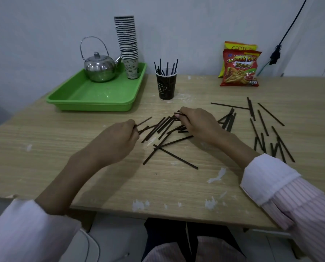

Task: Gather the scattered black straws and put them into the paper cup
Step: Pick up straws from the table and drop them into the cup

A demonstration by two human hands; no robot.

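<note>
Right now both of your hands are down on the wooden tabletop (120, 188), working at the middle heap of black straws (164, 127). Your left hand (118, 140) is closed, its fingers pinched around a few straws (143, 122) whose ends stick out past the knuckles toward the far edge. Your right hand (197, 122) is curled palm-down over the far side of the same heap, with one straw (179, 114) caught between thumb and fingers; how many more lie under that palm cannot be told. Between your hands the straws lie crossed over one another, and two longer ones (174, 155) stretch out toward you. A second scatter of straws (262, 127) lies well apart on your right, some in a loose fan near your right sleeve (269, 178). The dark paper cup (166, 86) stands upright beyond the heap, near the middle of the tabletop, with several straws (167, 68) already standing in it and poking above the rim. Just left of the cup sits a green tray (93, 95) holding a steel teapot (100, 68) and a tall stack of paper cups (128, 46). At the far right, two snack bags (240, 67) lean against the wall, the front one printed with French fries.
</note>
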